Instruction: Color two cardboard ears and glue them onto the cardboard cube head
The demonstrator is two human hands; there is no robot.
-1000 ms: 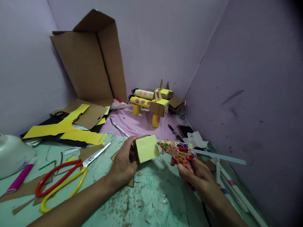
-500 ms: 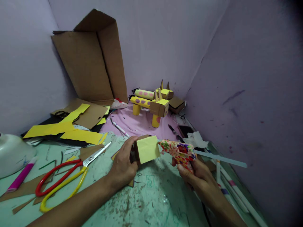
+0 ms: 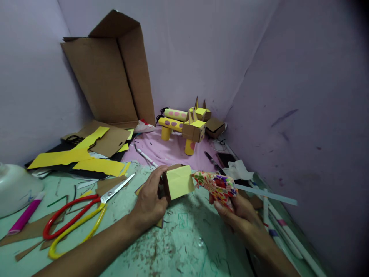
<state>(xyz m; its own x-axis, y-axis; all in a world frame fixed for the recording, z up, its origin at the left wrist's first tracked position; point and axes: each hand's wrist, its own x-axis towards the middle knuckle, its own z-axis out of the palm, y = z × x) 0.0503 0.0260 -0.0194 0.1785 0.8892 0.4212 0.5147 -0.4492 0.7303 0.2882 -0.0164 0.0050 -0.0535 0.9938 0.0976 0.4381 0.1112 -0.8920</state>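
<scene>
My left hand (image 3: 151, 198) is closed round a small cardboard box (image 3: 180, 182) with a pale yellow paper face, held above the green tabletop (image 3: 178, 250). My right hand (image 3: 235, 209) grips a glue gun (image 3: 216, 186) covered in a colourful floral pattern. Its tip touches or nearly touches the right edge of the yellow face. A translucent glue stick (image 3: 268, 193) sticks out of the gun's back toward the right.
Red and yellow scissors (image 3: 105, 198) lie open on the left, near a magenta tube (image 3: 25, 215) and yellow paper (image 3: 99, 166). Behind stand yellow cardboard animals (image 3: 193, 130) and a large folded cardboard (image 3: 106, 77). Long white sticks (image 3: 291, 234) lie at right.
My right hand and the glue gun have shifted slightly left, bringing the tip closer to the box's yellow edge. My left hand and the box have barely moved.
</scene>
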